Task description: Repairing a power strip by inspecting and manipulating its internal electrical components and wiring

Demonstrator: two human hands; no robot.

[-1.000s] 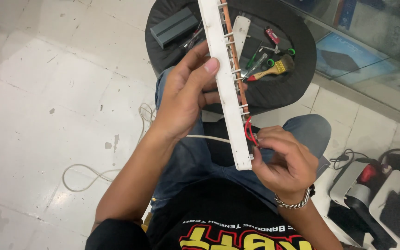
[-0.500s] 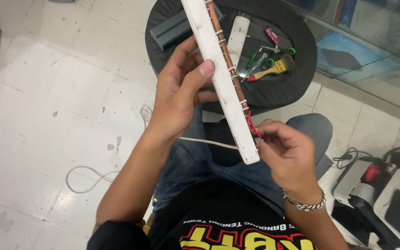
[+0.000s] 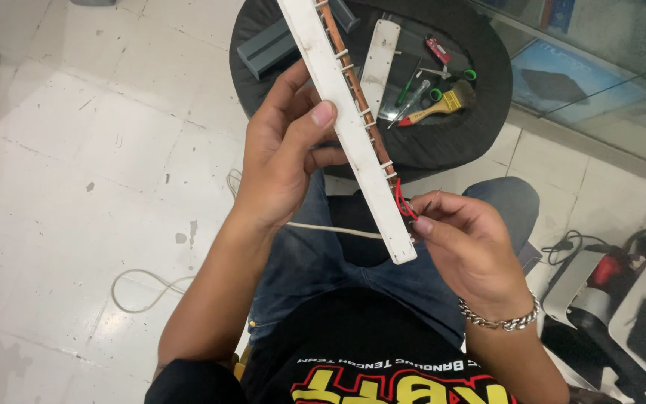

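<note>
My left hand grips a long white power-strip casing around its middle, thumb on top. The casing is open along its right side, where copper contact strips run its length. It slants from the upper middle down to my lap. At its lower end my right hand pinches the red and black wires between fingertips, right against the casing. A silver chain bracelet circles that wrist. A white cable runs under the casing across my jeans.
A round black stool seat ahead holds a white strip cover, a dark grey box, screwdrivers, small scissors and a paintbrush. White cable loops on the tiled floor at left. Tools and cords lie at right.
The casing has tilted further to the upper left and shifted slightly left. My right hand's fingers have worked upward on the wires at its lower end.
</note>
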